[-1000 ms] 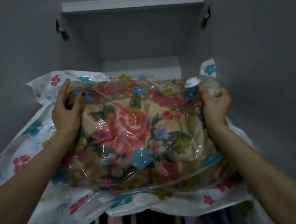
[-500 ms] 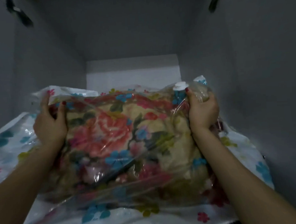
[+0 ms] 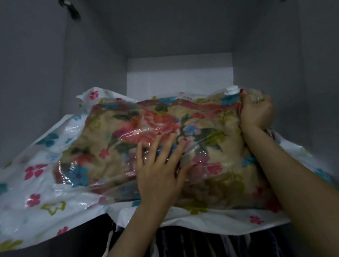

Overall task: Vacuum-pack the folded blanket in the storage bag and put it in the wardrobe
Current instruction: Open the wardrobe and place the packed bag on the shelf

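Occlusions, wardrobe shot
Storage bag [image 3: 36, 186] cut off at left edge; hanging clothes [image 3: 200, 248] dark, indistinct; right hand [image 3: 256, 112] fingertips buried in plastic.

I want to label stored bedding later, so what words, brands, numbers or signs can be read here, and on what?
None can be read.
storage bag: printed flowers only, no lettering visible.
blanket: floral pattern, no text.
white valve cap: any embossing is too small and blurred to read.
wardrobe walls: plain, no signs.
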